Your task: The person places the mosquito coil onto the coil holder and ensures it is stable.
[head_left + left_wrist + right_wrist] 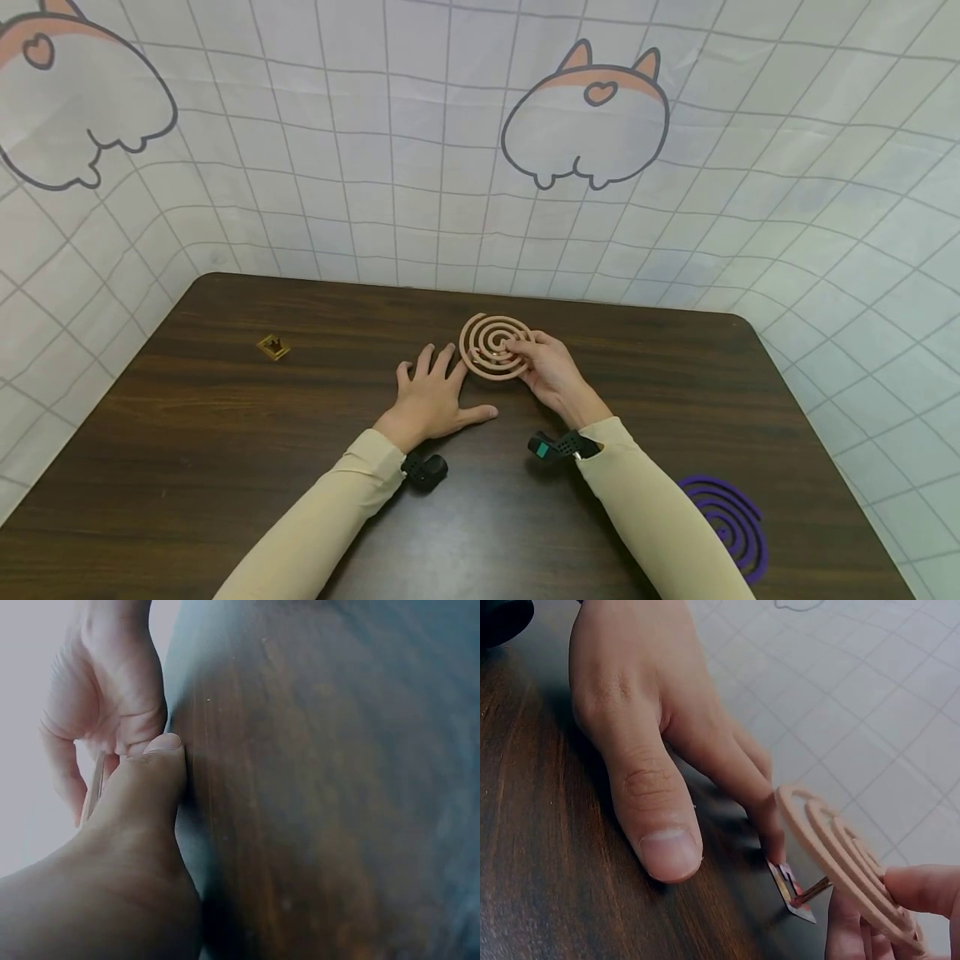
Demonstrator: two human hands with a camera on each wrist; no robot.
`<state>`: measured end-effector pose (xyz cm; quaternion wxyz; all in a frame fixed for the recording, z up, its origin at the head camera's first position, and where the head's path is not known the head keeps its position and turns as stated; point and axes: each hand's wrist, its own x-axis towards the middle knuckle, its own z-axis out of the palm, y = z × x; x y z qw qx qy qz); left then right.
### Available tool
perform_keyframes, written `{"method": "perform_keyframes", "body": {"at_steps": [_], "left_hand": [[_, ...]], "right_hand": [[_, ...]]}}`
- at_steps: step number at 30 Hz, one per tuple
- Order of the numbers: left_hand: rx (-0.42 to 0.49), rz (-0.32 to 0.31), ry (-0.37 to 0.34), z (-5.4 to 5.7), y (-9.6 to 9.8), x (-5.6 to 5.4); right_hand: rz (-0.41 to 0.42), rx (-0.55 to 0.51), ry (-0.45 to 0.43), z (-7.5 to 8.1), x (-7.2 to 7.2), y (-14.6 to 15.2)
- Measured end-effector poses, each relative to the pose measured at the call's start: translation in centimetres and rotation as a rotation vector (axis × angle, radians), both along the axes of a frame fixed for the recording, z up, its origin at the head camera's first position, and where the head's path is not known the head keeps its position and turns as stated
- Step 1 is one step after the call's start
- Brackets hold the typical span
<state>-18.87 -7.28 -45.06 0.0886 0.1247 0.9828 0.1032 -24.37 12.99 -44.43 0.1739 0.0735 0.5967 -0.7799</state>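
We record a dark wood-grain tabletop (187, 467), its far corners rounded. White grid-patterned sheeting (337, 167) rises beyond, bearing one cartoon animal print (82, 108) at ten o'clock, a second print (588, 129) at one. Pale sheen (450, 533) noted at six.

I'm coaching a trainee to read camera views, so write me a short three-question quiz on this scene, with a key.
1. Multiple choice: which hand holds the tan spiral? A) left B) right C) neither
2. True or false: in the head view, the right sleeve hides part of the purple spiral.
3. Fill in: in the head view, the small gold metal piece lies toward the ____ side of the table.

Key: 1. B, the right hand. 2. True. 3. left.
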Motion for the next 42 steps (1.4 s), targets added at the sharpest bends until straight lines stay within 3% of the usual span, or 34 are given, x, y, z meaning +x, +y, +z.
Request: {"method": "perform_keyframes", "body": {"at_steps": [27, 42], "left_hand": [[0.027, 0.004, 0.000, 0.26, 0.11, 0.18], [0.006, -0.002, -0.010, -0.14, 0.04, 0.00]], "right_hand": [[-0.050, 0.010, -0.033, 0.06, 0.15, -0.90], [-0.025, 0.030, -0.045, 0.15, 0.14, -0.92]]}}
